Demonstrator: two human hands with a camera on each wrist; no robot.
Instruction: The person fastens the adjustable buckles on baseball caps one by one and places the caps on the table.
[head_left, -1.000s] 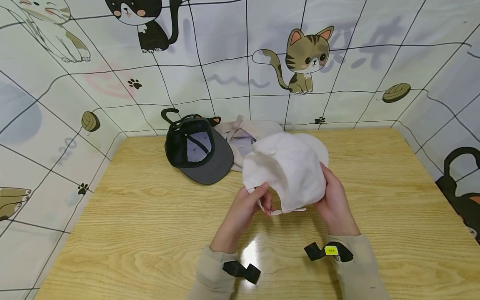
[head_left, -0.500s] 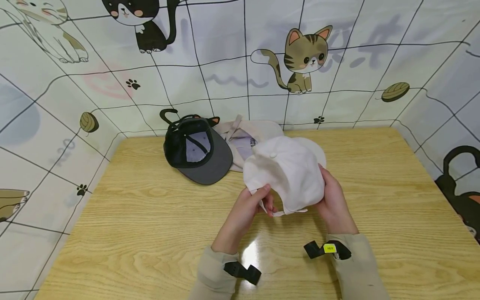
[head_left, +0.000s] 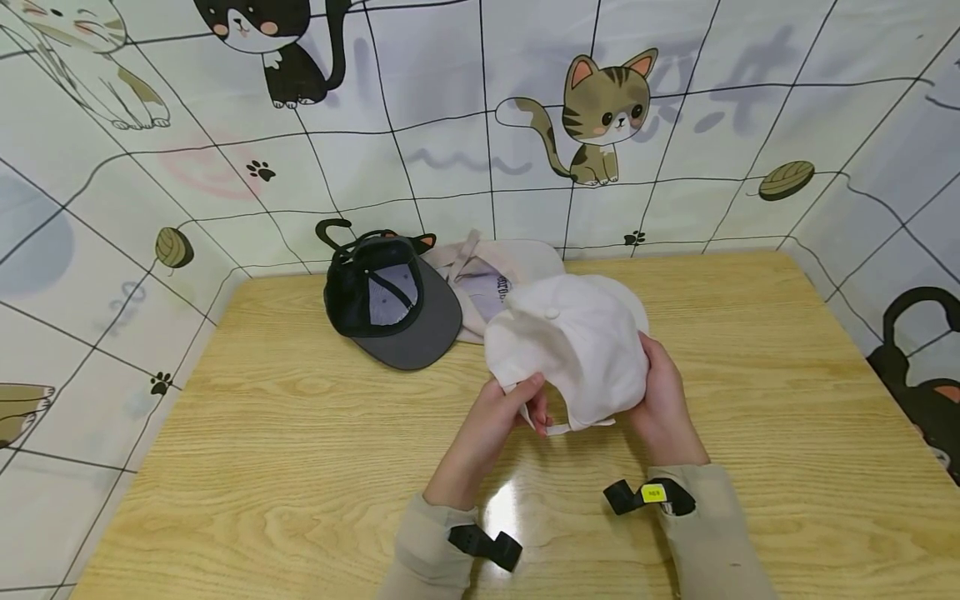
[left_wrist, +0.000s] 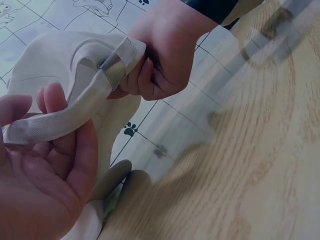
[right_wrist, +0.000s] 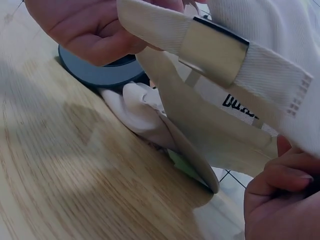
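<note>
The likeliest trouble, as I judge it, is with the soft white cap point(head_left: 577, 350) itself: its rear side already sags into a hollow, so a hard squeeze from both sides could crumple the crown. A sharp tug on the strap point(left_wrist: 65, 120) might also draw its loose end back through the metal buckle point(right_wrist: 212, 52), since no finger appears to pin that end down. A forward swing could knock the brim into the pale pink cap point(head_left: 532, 258) lying just behind, which might in turn shove the dark grey cap point(head_left: 420, 333) that it meets on the table point(head_left: 262, 467). As for the grip, all 2 hands are closed on the white cap: the left hand point(head_left: 498, 408) has its thumb on the rear edge and its fingers hooked through the strap loop, while the right hand point(head_left: 663, 400) clasps the side of the crown, its fingers bent underneath. The cap sits between them, seemingly clear of the wood, brim pointing away to the far right, rear opening nearest the left hand, and the buckle between the 2 grips, held by neither
</note>
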